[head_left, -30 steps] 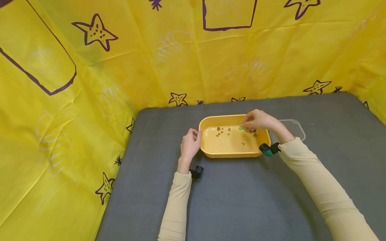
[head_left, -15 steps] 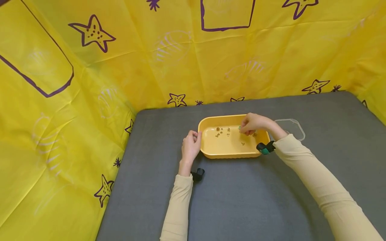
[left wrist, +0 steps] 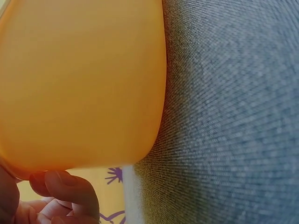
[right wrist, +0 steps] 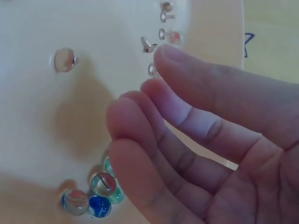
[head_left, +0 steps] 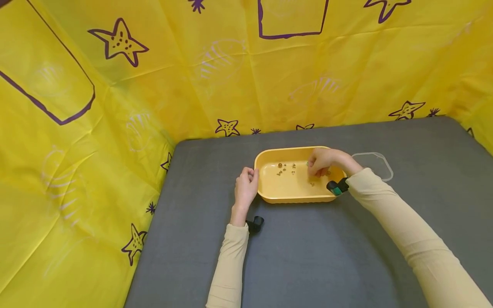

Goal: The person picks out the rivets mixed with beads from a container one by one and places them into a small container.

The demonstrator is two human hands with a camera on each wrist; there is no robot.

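Fingers (right wrist: 154, 135) of the right hand (head_left: 323, 161): loosely bent and close together over the floor of the shallow yellow plastic tray (head_left: 269, 190), holding nothing that the right wrist view shows; tips just above a cluster of small glass marbles (right wrist: 93, 198) (blue, green and orange-swirled, touching one another) lying in the tray; small metal studs (right wrist: 148, 45) scattered further along the tray floor beyond the fingertips; one larger round metal pin (right wrist: 64, 59) lying apart from the rest.

Fingers (left wrist: 65, 189) of the left hand (head_left: 245, 188): curled against the outer left end of the tray, thumb tip pressed to the wall just under the rim in the left wrist view; whether they clasp the rim or only steady it cannot be told.

Tray: standing flat on the grey cloth-covered table (head_left: 308, 256), near the middle, long side facing the person; brass-coloured studs (head_left: 286, 167) in its left half.

Clear plastic lid (head_left: 375, 164): flat on the table, just beside the right end of the tray, partly hidden by the right forearm.

Surround: yellow sheet printed with purple starfish (head_left: 115, 40), hung behind and to the left of the table.

Sleeves: pale beige, both arms; a small dark camera strapped at each wrist.
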